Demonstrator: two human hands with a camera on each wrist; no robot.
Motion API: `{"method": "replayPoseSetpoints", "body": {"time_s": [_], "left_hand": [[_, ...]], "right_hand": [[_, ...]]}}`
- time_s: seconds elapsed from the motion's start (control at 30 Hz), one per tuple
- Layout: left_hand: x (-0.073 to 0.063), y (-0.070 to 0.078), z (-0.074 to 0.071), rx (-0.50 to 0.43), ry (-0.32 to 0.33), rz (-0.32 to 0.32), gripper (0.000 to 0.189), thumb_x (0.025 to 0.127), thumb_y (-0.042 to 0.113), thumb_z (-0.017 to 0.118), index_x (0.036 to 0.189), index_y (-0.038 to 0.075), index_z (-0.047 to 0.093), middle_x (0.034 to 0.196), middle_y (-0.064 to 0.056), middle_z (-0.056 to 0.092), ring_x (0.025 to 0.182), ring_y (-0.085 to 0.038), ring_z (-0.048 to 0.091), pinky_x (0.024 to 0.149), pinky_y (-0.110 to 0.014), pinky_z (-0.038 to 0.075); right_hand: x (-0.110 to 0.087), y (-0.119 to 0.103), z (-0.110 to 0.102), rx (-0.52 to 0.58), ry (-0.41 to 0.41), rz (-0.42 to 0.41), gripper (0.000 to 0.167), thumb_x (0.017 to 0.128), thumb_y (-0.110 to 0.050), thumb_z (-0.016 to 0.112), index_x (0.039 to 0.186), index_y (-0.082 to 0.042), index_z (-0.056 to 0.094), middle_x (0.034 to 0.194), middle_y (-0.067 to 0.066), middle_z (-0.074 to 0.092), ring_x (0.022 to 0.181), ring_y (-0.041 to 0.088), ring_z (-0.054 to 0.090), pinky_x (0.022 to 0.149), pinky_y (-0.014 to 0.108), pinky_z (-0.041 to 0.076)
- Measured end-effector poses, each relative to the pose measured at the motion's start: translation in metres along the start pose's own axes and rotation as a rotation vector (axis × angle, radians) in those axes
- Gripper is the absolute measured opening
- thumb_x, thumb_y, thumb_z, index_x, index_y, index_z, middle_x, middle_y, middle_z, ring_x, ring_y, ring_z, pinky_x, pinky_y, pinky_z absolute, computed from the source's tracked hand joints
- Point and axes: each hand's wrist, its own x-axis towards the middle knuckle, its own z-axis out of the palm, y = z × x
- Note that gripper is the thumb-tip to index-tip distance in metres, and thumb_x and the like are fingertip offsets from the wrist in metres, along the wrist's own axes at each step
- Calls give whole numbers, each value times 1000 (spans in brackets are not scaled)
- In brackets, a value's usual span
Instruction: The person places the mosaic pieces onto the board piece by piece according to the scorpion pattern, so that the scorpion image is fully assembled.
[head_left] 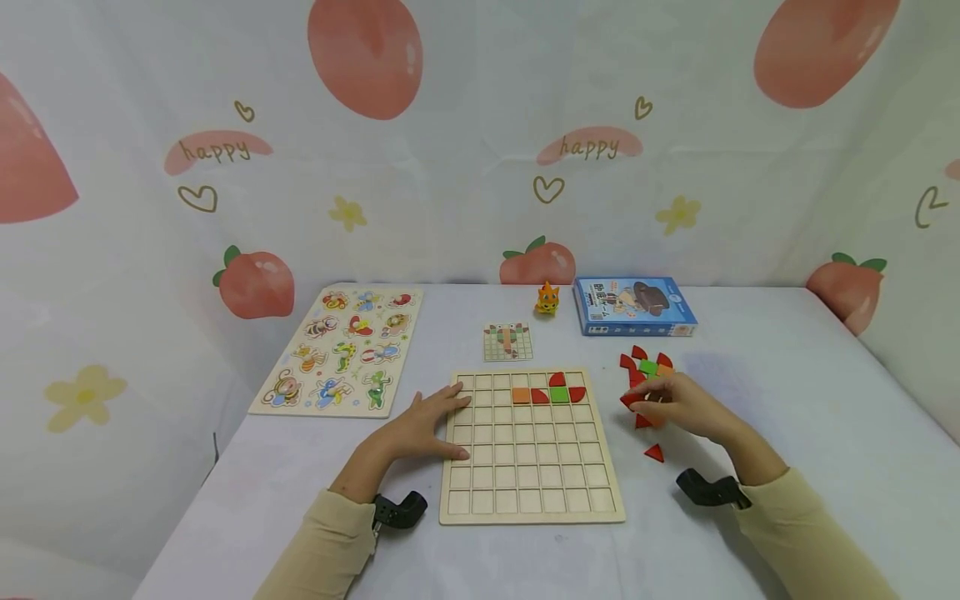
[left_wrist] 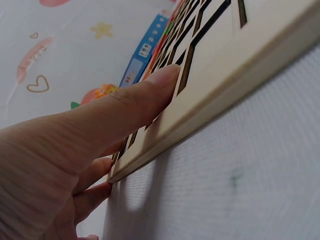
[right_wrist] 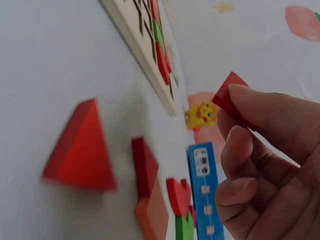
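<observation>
A wooden grid board (head_left: 534, 518) lies on the table, with an orange square (head_left: 521, 396), a green square (head_left: 559, 395) and several red quarter-round pieces in its upper cells. At its left edge rests my left hand (head_left: 423, 427), fingers spread, the thumb (left_wrist: 162, 77) lying on top of the frame. My right hand (head_left: 686, 408), right of the board, pinches a red piece (right_wrist: 231, 95) between thumb and fingertips. That piece is raised above a cluster of loose pieces, partly hidden by the hand in the head view. Nearer me lies a red triangle (head_left: 654, 452).
Behind the board is a small pattern card (head_left: 508, 342). A yellow-orange figurine (head_left: 547, 298) and a blue box (head_left: 636, 307) stand at the back. On the left lies an insect picture puzzle board (head_left: 341, 354). The loose pieces include a green one (head_left: 648, 367).
</observation>
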Motion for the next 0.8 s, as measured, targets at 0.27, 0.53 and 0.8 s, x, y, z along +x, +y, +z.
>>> {"method": "replayPoseSetpoints", "body": {"time_s": [0.27,0.53,0.8], "left_hand": [[0,1,0,-1,-1,-3,85,71,45,77,142,13,41,156,-7,19,144,-29,16,115,-58,1],[0,1,1,6,3,-9,85,72,45,77,141,13,41,156,-7,20,144,-28,17,115,-58,1],[0,1,1,7,6,-14,84,71,44,77,141,14,42,156,-6,20,144,-27,16,115,-57,1]], "right_hand": [[31,-12,12,28,-24,-19,35,86,-21,67,114,-1,65,102,11,67,81,16,59,66,22,52],[60,-24,28,120,-58,-42,24,86,-18,67,103,0,63,96,10,67,84,19,61,74,24,52],[81,-34,41,216,-96,-147,20,87,-18,66,98,-2,66,92,7,68,80,16,62,71,24,52]]}}
